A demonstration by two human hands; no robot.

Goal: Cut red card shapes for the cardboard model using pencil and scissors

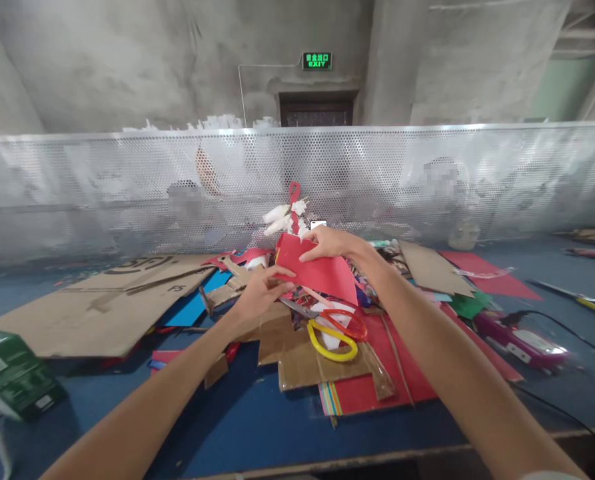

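Over the pile of scraps is a red sheet [324, 273], tilted and reaching down to the right. My right hand [330, 241] is closed on its upper edge, thumb in front. At the sheet's lower left, my left hand [263, 290] pinches the edge between thumb and fingers. Just below lies a pair of scissors [333, 352] with one yellow and one red-orange handle loop; the sheet and scraps partly hide its blades. Brown cardboard pieces [302, 363] and another red sheet [377, 393] lie under the scissors. Behind the hands stands a red strip with white pieces [294, 213].
A large flat cardboard [92, 313] and a blue sheet [192, 303] lie left, with a green box [17, 373] at the near left. On the right are a brown card [434, 267], a purple device [522, 340] and a cable. A perforated metal panel [377, 173] borders the back.
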